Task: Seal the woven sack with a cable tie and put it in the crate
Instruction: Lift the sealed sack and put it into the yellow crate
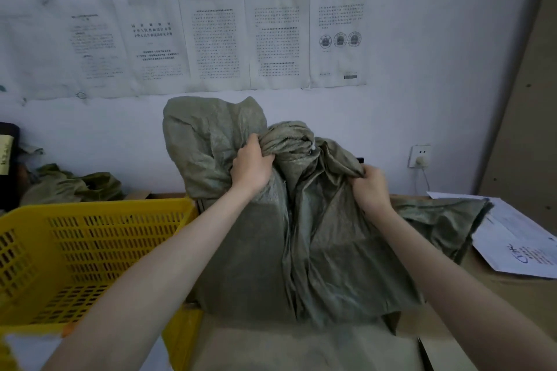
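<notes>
- Pale wall (422,84) fills the background, with a row of printed sheets (217,39) taped across it above the woven sack (316,235); a white socket (419,155) with a plug in it sits on the wall to the sack's right.
- Brown tabletop (497,289) carries the sack, which stands upright at the middle, grey-green and crumpled, its top gathered into a bunched neck.
- Something small and pale shows at the neck (a cable tie, perhaps; too small to tell).
- Left hand (251,164) reaches forward with the forearm stretched out and the wrist raised, fingers closed around the bunched fabric just left of the sack's neck.
- Right hand (370,185) is held lower and to the right of the neck, forearm angled up from the bottom right, fingers clenched on a fold of the sack's fabric.
- Both hands are gripping the sack, a little apart from each other, with the neck between them.
- Yellow crate (90,250) with slotted walls stands just left of the sack, touching or nearly touching it; I cannot tell which.
- More grey-green sacking (75,184) lies heaped behind the crate, left of the sack.
- White papers (518,244) lie on the tabletop to the sack's right, partly under a flat spread of the same fabric.
</notes>
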`<act>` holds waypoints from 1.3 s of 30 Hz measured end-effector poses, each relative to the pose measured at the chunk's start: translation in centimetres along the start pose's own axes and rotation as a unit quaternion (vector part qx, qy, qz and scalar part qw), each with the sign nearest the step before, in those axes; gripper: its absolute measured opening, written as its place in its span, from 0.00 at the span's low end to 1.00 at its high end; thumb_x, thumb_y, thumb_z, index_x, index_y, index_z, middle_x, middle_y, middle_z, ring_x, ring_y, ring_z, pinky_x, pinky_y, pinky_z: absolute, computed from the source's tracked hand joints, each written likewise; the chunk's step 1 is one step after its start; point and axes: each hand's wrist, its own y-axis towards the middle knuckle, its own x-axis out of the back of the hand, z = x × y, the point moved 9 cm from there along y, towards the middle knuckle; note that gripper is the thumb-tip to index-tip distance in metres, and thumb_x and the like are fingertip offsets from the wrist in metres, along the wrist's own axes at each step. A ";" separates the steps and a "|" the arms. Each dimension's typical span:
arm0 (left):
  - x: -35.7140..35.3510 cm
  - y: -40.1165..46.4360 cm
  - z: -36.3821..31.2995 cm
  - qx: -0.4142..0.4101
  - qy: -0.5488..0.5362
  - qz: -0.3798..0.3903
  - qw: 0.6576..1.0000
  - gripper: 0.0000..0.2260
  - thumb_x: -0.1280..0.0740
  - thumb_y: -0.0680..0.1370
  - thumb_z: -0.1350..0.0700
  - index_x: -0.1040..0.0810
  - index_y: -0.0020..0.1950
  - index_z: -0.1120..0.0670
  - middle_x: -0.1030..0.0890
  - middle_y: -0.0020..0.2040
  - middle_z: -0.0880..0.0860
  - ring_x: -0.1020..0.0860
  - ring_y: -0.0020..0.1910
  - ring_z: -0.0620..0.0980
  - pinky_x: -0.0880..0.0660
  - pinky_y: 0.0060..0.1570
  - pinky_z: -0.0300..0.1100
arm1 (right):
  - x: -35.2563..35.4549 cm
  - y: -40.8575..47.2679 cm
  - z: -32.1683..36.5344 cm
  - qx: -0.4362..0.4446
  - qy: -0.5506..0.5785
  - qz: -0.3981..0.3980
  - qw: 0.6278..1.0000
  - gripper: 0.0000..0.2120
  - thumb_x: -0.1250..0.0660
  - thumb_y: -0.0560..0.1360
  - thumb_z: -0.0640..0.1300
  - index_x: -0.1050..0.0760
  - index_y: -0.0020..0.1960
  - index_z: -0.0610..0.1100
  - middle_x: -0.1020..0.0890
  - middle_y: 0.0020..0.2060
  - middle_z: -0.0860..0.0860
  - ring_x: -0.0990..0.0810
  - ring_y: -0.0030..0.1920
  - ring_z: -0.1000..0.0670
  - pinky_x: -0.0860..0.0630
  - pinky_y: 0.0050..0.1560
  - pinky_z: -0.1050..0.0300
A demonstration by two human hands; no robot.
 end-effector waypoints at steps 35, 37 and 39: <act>25.3 5.5 -3.3 -0.122 -0.321 -0.262 0.902 0.15 0.35 0.77 0.65 0.25 0.63 0.57 0.21 0.54 0.49 0.23 0.55 0.46 0.27 0.58 0.35 | 0.9 -1.6 31.4 0.248 0.122 -0.182 0.944 0.16 0.48 0.65 0.27 0.25 0.46 0.32 0.23 0.38 0.44 0.27 0.41 0.47 0.32 0.39 0.56; 27.2 5.1 -3.3 -0.145 -0.324 -0.269 0.895 0.15 0.34 0.77 0.65 0.24 0.63 0.57 0.22 0.53 0.47 0.24 0.54 0.44 0.28 0.54 0.27 | 0.7 -3.1 32.7 0.253 0.127 -0.197 0.939 0.16 0.48 0.66 0.26 0.25 0.46 0.31 0.24 0.38 0.44 0.28 0.40 0.48 0.34 0.38 0.56; 29.1 4.7 -3.8 -0.174 -0.325 -0.278 0.887 0.16 0.34 0.76 0.66 0.24 0.63 0.56 0.22 0.53 0.47 0.24 0.54 0.43 0.28 0.54 0.26 | 0.6 -4.5 33.4 0.251 0.143 -0.208 0.935 0.16 0.49 0.66 0.26 0.26 0.47 0.32 0.25 0.38 0.44 0.29 0.39 0.49 0.34 0.37 0.57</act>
